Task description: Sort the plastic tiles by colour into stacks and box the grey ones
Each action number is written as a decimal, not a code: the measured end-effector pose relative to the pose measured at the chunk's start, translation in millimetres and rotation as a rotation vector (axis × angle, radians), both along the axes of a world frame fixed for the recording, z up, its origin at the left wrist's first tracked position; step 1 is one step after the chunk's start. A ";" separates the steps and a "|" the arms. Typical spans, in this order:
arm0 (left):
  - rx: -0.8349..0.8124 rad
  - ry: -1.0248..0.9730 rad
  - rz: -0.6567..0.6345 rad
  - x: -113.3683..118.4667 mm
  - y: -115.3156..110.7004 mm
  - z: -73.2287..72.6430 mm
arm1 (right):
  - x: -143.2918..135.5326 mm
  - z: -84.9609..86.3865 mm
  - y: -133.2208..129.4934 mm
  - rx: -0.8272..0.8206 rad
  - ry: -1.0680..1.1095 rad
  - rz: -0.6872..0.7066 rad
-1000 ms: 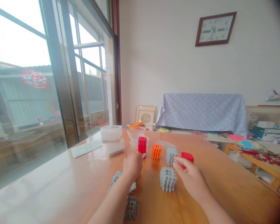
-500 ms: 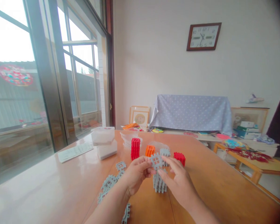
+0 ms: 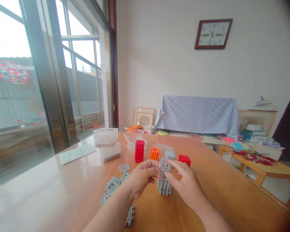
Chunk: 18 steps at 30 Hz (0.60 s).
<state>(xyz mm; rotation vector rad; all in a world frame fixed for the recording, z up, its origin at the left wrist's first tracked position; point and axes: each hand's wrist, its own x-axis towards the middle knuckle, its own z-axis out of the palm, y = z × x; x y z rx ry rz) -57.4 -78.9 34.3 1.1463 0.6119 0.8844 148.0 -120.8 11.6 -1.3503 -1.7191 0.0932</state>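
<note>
A grey notched plastic building tile (image 3: pixel 164 164) is held between my two hands, above a stack of grey tiles (image 3: pixel 164 186) standing on the table. My left hand (image 3: pixel 145 175) pinches the tile's left edge with thumb and fingers. On the other side, my right hand (image 3: pixel 183 177) grips it with the thumb low and the fingers higher up. Loose grey tiles (image 3: pixel 112 184) lie to the left, partly behind my left forearm. Beyond my hands stand a tall red stack (image 3: pixel 139 150), an orange stack (image 3: pixel 155 153), another grey stack (image 3: pixel 170 155) and a low red stack (image 3: pixel 184 159).
Clear plastic containers (image 3: pixel 107 151) stand at the table's far left, beside a printed sheet (image 3: pixel 77 154). Transparent tubs (image 3: pixel 133 141) sit behind the tall red stack. A low wooden side table (image 3: pixel 261 164) with coloured items stands to the right.
The held grey tile has turned, its face now more oblique and blurred. Both hands stay around it over the grey stack. The whole view has shifted slightly.
</note>
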 end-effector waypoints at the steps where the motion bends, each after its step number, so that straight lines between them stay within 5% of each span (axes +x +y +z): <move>1: 0.015 0.025 0.030 -2.1 1.2 0.9 | 2.9 1.4 -0.4 -0.012 -0.005 0.011; 7: 0.132 0.228 0.240 -15.3 15.1 -1.7 | 14.1 3.0 -0.6 -0.098 -0.066 0.061; 18: 0.193 0.369 0.273 -22.9 23.4 -4.2 | 20.8 -2.8 1.8 -0.174 -0.040 0.086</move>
